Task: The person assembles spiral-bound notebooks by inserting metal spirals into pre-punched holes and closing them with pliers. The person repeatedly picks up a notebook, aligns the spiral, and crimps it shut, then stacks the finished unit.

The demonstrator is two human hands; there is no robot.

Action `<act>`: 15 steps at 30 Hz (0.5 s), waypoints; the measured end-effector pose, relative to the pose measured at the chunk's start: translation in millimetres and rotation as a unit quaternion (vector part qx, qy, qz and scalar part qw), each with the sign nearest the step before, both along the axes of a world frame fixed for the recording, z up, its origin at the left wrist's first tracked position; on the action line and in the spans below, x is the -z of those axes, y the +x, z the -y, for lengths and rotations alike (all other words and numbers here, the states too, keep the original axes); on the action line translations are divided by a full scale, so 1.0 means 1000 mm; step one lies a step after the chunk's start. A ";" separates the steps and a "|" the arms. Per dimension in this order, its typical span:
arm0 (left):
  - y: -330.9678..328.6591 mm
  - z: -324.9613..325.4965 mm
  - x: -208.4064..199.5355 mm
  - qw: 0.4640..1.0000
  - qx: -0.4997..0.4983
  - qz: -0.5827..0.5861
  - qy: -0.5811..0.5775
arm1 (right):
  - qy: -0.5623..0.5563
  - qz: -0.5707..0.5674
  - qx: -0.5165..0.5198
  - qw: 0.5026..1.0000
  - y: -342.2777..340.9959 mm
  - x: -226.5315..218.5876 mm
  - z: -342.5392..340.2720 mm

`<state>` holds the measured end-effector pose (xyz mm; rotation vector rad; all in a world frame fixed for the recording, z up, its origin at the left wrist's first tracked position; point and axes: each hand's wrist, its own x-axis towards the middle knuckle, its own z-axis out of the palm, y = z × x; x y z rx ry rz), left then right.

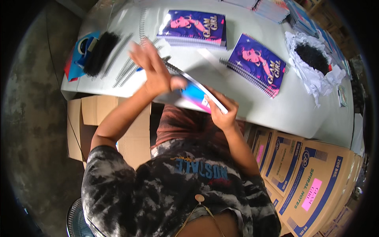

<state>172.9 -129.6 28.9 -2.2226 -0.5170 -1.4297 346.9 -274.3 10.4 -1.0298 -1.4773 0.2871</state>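
Holding a notebook [192, 92] edge-on in the right hand [224, 112], with a kinda blurry, spread left hand [155, 75] by its other end. Facing a white table [300, 114] with purple notebooks [193, 29] and loose coils [126, 73].

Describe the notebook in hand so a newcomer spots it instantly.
Find the white table, then the person's right hand at its near edge. The notebook is gripped there, tilted on edge, showing blue and pink. Unlike the purple-covered notebooks lying flat beyond it, this one is held up.
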 end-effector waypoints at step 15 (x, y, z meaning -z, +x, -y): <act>-0.009 0.016 -0.067 0.914 0.059 -0.306 -0.261 | -0.103 -0.130 -0.024 0.986 0.013 -0.003 -0.001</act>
